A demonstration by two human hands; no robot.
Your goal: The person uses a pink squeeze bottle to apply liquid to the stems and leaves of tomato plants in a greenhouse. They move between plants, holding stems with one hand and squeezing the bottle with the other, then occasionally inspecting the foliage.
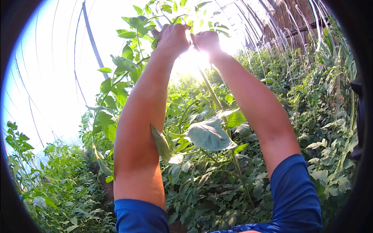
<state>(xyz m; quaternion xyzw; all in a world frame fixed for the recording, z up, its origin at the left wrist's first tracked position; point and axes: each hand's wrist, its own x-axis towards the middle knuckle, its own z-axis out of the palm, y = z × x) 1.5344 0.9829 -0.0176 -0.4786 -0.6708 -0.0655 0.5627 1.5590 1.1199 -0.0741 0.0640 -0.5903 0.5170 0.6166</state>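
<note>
Both arms reach up and forward to the upper part of a tall tomato plant. My left hand is curled around the stem near the leafy top, and leaves stick out above and beside it. Close on its right is my right hand, with its fingers bent in. Strong sun glare between the hands hides its fingertips and whatever they may hold. Below the hands, the stem slants down between my forearms. A broad pale leaf hangs in front of it, and another leaf touches my left forearm.
Dense tomato rows fill the right side, with pale support strings hanging above them. More plants grow at lower left. A metal pole stands against the bright greenhouse cover. A reed-like wall is at upper right.
</note>
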